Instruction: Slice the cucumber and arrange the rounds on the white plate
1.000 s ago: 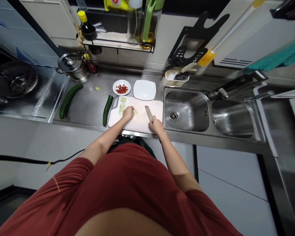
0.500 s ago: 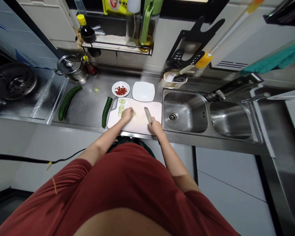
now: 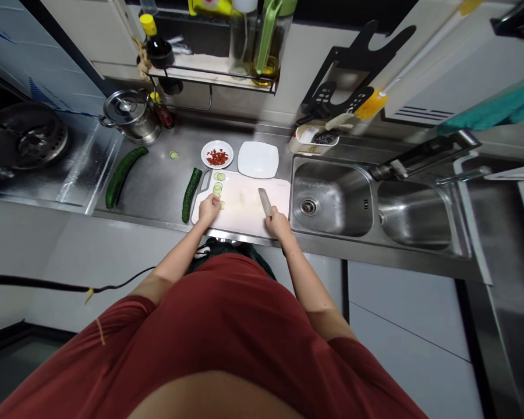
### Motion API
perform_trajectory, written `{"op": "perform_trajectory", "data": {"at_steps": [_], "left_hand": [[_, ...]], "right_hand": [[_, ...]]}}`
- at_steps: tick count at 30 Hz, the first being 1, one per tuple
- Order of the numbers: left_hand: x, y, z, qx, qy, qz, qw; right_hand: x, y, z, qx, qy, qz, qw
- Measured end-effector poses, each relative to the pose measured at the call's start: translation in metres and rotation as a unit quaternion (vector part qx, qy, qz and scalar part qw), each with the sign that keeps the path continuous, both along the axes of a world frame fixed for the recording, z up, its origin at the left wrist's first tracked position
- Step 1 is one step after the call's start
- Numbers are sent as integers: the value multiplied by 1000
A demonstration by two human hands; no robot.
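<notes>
My right hand (image 3: 278, 223) is wrapped round the handle of a knife (image 3: 264, 202), its blade pointing away over the right part of the white cutting board (image 3: 248, 218). At the board's left side my left hand (image 3: 209, 210) has its fingers pinched together at a thin cucumber slice (image 3: 222, 205). Just beyond those fingers lies a short row of overlapping cucumber slices (image 3: 218, 187), with a further pair of slices (image 3: 219, 176) near the board's far edge. Against the board's left edge rests a cut cucumber (image 3: 191, 195).
A whole cucumber (image 3: 124, 176) and a cucumber end (image 3: 173, 155) lie on the steel counter to the left. Behind the board stand a plate of chopped red pieces (image 3: 217, 149) and a white square plate (image 3: 257, 159). The sink (image 3: 332, 198) adjoins on the right; a pot (image 3: 131, 119) stands back left.
My left hand has moved left across the board, from its middle to the row of slices, with the slice it pinches. The knife in my right hand stays nearly where it was.
</notes>
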State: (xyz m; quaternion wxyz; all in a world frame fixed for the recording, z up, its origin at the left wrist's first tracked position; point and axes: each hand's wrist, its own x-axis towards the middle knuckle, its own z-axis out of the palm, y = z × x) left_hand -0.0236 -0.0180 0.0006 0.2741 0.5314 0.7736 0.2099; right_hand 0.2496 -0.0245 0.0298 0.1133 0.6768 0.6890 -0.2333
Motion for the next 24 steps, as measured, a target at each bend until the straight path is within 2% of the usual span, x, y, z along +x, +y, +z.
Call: {"op": "perform_trajectory", "data": {"at_steps": [7,18,24], "left_hand": [[-19,-1,1,5,48,16,999],[-20,-2,4,-10,106,-15,994],[-23,1,4,-45,110,-15,993]], "right_hand": [[0,0,-1,5,-2,-1,1000],[-1,0,2,2,0,-8,1000],[0,1,2,-3,9,-8,1000]]}}
